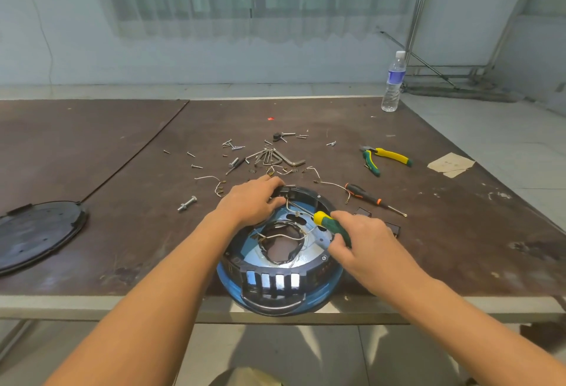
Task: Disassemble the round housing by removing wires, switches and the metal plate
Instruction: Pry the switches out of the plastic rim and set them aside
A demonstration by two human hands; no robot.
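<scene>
The round housing point(280, 289), black with a blue rim, lies at the table's near edge. Inside it a shiny metal plate point(318, 240) shows, with white wires point(283, 236) looped over its central hole. My left hand point(251, 201) grips the housing's far rim, fingers curled over the black wall. My right hand point(363, 240) holds a green and yellow screwdriver point(329, 222), its shaft pointing into the housing toward the far rim. The tip is hidden among the wires.
A black round cover point(36, 234) lies at the left. Loose screws, hex keys point(272, 156) and cut wires are scattered beyond the housing. Green-yellow pliers point(384, 157), an orange-black screwdriver point(372, 199), two black switches point(363, 212), paper and a water bottle point(393, 82) are to the right.
</scene>
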